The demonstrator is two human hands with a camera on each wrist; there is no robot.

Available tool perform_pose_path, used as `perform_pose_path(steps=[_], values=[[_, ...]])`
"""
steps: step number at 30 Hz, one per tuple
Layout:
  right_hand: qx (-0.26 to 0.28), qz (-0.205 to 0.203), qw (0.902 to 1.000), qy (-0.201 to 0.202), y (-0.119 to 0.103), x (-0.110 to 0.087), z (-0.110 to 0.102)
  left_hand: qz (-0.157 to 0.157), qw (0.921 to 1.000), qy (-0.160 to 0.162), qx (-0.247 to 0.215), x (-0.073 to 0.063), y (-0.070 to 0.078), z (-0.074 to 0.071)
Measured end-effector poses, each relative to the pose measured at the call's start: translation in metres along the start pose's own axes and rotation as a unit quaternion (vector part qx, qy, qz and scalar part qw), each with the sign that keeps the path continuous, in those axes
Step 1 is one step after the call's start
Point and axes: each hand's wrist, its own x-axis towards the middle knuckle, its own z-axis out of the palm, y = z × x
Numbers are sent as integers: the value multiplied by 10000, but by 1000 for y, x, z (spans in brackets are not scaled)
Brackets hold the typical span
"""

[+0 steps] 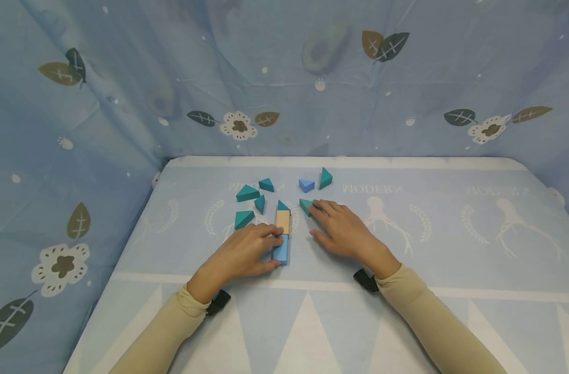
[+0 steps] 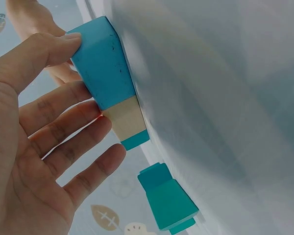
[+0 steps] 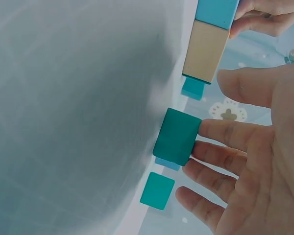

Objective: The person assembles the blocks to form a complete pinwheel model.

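Observation:
A light blue block [image 1: 281, 253], a natural-wood block [image 1: 283, 222] and a small teal triangle block [image 1: 282, 205] lie end to end in a line on the table. My left hand [image 1: 244, 252] rests along the left side of this line, its thumb and index finger touching the blue block [image 2: 102, 63]. The other fingers reach out fairly straight beside the wood block [image 2: 125, 117]. To the right, my right hand [image 1: 342, 228] stretches its fingers to a green triangle block [image 1: 305, 206]. In the right wrist view its fingertips meet the side of that green block [image 3: 177, 137], while the thumb stays apart.
Left of the line lie several teal triangle blocks, among them one large block [image 1: 248, 193] and one near the left hand [image 1: 244, 219]. Farther back are a blue triangle block [image 1: 306, 185] and a green one [image 1: 325, 178]. A patterned curtain [image 1: 284, 78] hangs behind the table.

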Motion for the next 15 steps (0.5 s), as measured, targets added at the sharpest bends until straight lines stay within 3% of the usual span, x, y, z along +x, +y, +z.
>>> perform_pose_path(steps=[15], values=[[104, -28, 9999, -9, -1, -2, 1, -36, 10000, -10, -41, 0, 0, 1]])
